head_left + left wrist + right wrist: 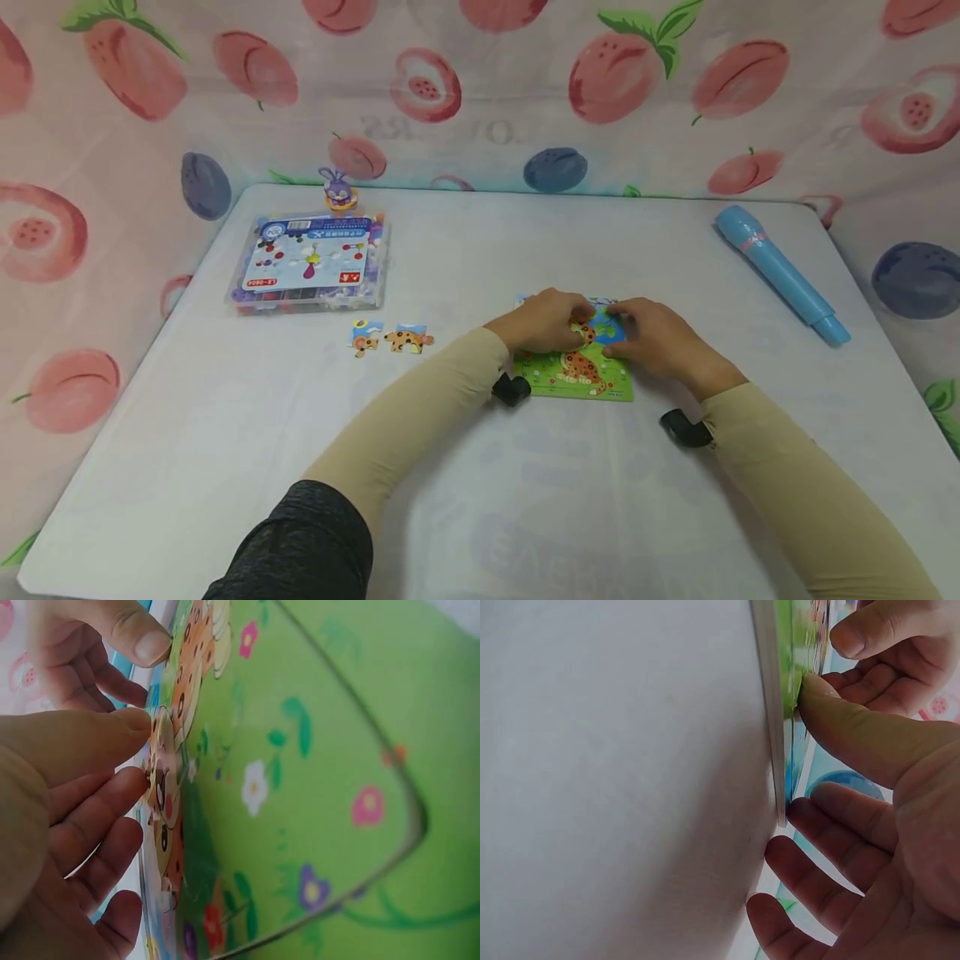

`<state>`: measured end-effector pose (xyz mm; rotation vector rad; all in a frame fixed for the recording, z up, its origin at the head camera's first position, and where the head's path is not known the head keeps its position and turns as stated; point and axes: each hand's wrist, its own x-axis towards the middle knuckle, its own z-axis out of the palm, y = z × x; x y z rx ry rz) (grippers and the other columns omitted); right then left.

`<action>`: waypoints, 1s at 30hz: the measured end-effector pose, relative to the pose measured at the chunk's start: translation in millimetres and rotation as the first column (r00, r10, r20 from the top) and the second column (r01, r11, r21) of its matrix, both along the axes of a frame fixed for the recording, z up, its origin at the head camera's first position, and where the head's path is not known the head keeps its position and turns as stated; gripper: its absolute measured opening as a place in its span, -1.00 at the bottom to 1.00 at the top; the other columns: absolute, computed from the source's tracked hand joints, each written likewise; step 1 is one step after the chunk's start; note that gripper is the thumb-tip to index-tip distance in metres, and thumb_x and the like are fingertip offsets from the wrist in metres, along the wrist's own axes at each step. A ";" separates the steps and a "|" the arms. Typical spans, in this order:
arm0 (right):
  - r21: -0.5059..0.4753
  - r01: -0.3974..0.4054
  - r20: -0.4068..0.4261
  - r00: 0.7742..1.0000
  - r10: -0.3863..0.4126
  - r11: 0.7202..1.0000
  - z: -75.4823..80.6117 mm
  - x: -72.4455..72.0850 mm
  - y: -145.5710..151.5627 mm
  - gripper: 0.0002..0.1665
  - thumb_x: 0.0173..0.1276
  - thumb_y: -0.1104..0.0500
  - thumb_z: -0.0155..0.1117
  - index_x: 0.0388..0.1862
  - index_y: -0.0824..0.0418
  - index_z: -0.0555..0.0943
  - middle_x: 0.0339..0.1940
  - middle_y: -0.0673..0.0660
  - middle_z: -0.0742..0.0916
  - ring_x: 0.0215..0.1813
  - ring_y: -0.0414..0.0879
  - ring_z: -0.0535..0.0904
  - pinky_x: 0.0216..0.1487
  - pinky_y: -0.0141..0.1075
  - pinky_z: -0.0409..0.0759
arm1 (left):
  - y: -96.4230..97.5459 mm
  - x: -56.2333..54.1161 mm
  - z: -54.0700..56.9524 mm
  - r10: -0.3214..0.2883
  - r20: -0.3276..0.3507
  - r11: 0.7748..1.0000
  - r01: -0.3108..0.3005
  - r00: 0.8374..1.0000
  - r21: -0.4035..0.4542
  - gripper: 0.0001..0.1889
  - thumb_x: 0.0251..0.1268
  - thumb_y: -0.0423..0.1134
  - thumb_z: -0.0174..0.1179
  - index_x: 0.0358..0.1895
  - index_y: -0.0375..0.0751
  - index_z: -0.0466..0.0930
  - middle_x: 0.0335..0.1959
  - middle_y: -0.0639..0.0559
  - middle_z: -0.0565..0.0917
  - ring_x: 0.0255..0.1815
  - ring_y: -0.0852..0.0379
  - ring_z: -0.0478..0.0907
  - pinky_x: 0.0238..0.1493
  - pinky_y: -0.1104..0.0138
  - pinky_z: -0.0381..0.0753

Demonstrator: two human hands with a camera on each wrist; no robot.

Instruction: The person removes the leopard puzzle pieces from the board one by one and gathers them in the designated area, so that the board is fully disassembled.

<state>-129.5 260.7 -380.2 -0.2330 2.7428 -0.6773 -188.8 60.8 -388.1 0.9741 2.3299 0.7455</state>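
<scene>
A green and blue jigsaw puzzle board (617,382) with leopard pictures lies flat on the white table. Over its upper left part is my left hand (546,321), thumb and forefinger pinching a spotted leopard puzzle piece (166,776) at the board's surface. The right hand (663,343) is at the board's right side; its thumb (840,724) presses on the face and its forefinger touches near a corner, the other fingers spread loosely. Two loose puzzle pieces, a leopard head (366,339) and a spotted body (407,339), lie left of the board.
A clear plastic box (307,262) with a blue label stands at the back left, a small purple rabbit figure (339,192) behind it. At the back right lies a light blue tube-shaped object (783,275). Fruit-patterned cloth (487,83) hangs behind the table.
</scene>
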 end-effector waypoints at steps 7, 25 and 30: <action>-0.002 0.027 0.018 0.999 -0.027 1.000 -1.4 -0.4 0.8 -0.15 0.29 0.12 0.48 0.42 0.46 0.34 0.40 0.49 0.39 0.45 0.38 0.22 0.42 0.22 0.17 | 3.9 -0.3 -2.9 0.038 0.054 0.999 -0.040 0.998 0.029 -0.48 0.38 -0.25 0.24 0.38 -0.23 0.42 0.24 -0.01 0.60 0.26 0.16 0.49 0.22 0.44 0.42; 0.014 0.037 0.017 0.999 -0.037 0.999 -0.4 0.9 0.1 -0.13 0.31 0.11 0.46 0.44 0.46 0.31 0.39 0.48 0.41 0.43 0.38 0.24 0.41 0.23 0.18 | 11.1 0.6 -3.7 0.125 0.071 0.991 -0.127 0.990 0.030 -0.38 0.41 -0.33 0.16 0.51 -0.25 0.25 0.16 0.01 0.65 0.17 0.16 0.54 0.17 0.44 0.44; 0.014 0.031 0.015 0.999 -0.031 0.999 0.5 0.9 -0.1 -0.13 0.30 0.09 0.47 0.44 0.45 0.31 0.39 0.49 0.41 0.43 0.39 0.24 0.41 0.23 0.19 | 12.0 0.4 -6.6 0.128 0.073 0.990 -0.132 0.989 0.042 -0.45 0.43 -0.33 0.14 0.46 -0.22 0.36 0.13 0.00 0.64 0.09 0.18 0.54 0.06 0.46 0.47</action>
